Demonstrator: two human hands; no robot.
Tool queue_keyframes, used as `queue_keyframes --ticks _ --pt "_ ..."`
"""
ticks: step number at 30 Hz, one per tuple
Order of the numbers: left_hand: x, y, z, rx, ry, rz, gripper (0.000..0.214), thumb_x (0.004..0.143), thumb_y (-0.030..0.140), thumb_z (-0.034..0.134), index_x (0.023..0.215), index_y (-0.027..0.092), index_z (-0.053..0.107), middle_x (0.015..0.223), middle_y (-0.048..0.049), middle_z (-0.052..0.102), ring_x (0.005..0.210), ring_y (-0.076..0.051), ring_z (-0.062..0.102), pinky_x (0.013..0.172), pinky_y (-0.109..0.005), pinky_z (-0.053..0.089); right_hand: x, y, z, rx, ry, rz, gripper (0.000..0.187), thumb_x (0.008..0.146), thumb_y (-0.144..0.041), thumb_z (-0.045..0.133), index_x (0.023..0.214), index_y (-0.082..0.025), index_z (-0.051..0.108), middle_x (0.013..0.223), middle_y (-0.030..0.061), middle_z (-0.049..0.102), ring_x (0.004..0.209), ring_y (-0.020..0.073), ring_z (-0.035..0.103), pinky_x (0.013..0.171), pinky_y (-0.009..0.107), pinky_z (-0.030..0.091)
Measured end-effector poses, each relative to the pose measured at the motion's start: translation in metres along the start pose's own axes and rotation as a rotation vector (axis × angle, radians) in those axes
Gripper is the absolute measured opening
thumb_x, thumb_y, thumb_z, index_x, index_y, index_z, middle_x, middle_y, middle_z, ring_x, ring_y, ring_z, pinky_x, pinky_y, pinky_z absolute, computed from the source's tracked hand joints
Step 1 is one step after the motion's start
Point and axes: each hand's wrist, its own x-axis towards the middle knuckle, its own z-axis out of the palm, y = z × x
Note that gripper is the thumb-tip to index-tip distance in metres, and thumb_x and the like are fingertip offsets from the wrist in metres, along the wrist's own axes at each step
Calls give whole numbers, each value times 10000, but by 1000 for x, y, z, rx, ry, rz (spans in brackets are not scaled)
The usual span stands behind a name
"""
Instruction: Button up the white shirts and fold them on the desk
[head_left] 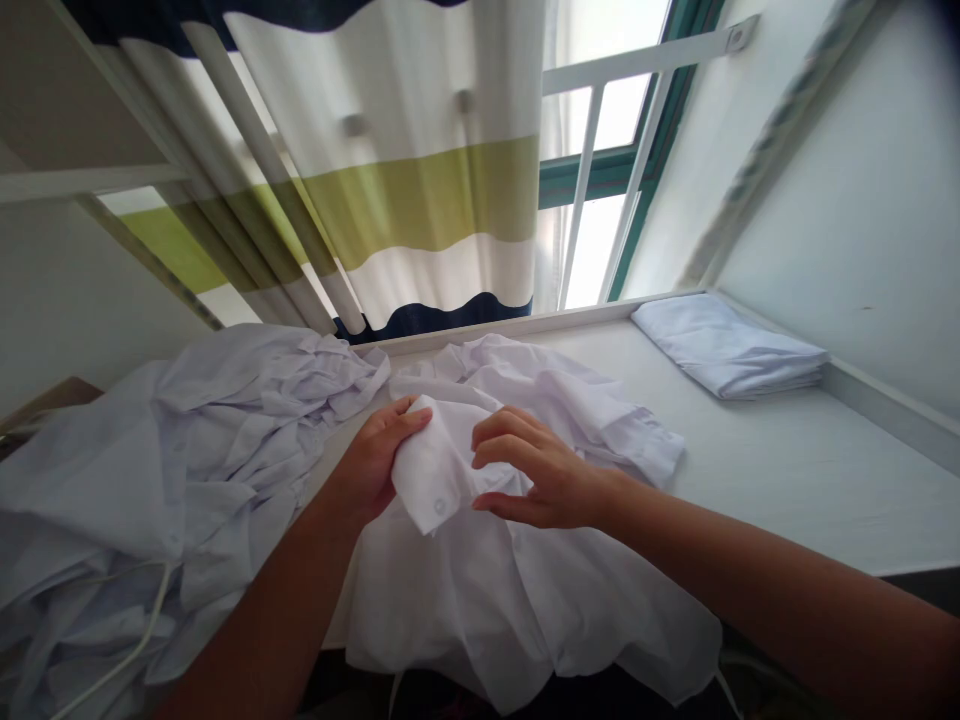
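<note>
A white buttoned shirt [540, 590] lies spread over the table's front edge, its lower part hanging toward me. My left hand [381, 455] pinches a part of it that looks like a cuff or collar end, thumb on top, with a small button showing near the corner. Just to the right, my right hand [529, 470] hovers with its fingers curved and thumb apart, holding nothing. One sleeve of the shirt stretches to the right behind that hand.
A rumpled heap of white garments [247, 430] covers the left side, with a pale cord [154, 615] across it. Folded white clothes [727, 345] are stacked at the back right of the white table [787, 480]. Behind stand a striped curtain [420, 200] and a white window rail [637, 62].
</note>
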Motion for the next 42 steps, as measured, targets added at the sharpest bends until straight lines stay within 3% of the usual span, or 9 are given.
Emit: queue_keyframes --ticks 3,8,11,13,18,24,31,35,42 --pt "23 -12 22 -64 -89 -17 284 825 408 731 906 136 710 747 -38 703 634 -151 652 558 -227 504 -13 9 2 38 49 92 202 934 -369 652 1030 -235 537 909 41 650 798 176 610 733 333 526" --pt "51 -42 45 -260 -227 -14 694 828 747 555 1060 112 714 931 -141 748 896 -284 718 720 -340 572 -30 34 7 116 263 463 218 933 -412 636 956 -234 511 777 -13 601 659 137 564 613 276 487" --pt "60 -63 46 -268 -187 85 524 807 559 729 1115 136 702 1046 -127 743 954 -255 713 829 -350 573 -38 49 9 254 338 680 229 957 -413 593 1080 -245 498 689 -65 535 587 120 551 570 250 466" --pt "64 -76 43 -220 -157 95 385 780 356 807 1086 142 715 1029 -105 748 920 -222 717 864 -344 568 -43 58 10 303 291 729 329 978 -383 561 1272 -266 470 685 -80 513 571 114 554 590 254 479" --pt "73 -98 34 -147 -59 59 276 751 276 829 999 175 765 940 -49 756 836 -170 704 804 -295 574 -52 71 12 -24 101 572 389 998 -318 536 1386 -318 564 900 17 576 820 167 575 827 357 518" --pt "74 -102 28 -52 -9 74 282 709 288 866 962 190 790 860 -31 743 643 -96 622 579 -203 512 -53 71 8 -219 141 426 311 978 -272 578 1275 -337 645 1360 83 522 1273 270 489 1071 505 433" --pt "71 -99 24 -43 -65 31 259 770 306 813 986 164 792 851 -46 727 659 -105 602 642 -234 515 -51 70 4 -107 245 371 54 968 -259 598 1002 -246 638 1117 78 661 1064 236 614 968 448 485" --pt "69 -100 24 54 -128 -41 225 794 348 785 796 130 729 685 -29 662 618 -108 585 606 -220 479 -50 68 3 -110 324 408 14 956 -250 606 952 -246 619 1068 76 633 1034 235 609 951 455 497" --pt "67 -99 28 -126 11 3 194 816 331 727 890 163 661 738 15 614 597 -93 558 568 -209 475 -52 63 2 -133 399 339 47 921 -206 636 930 -244 612 963 60 633 929 220 597 861 418 508"
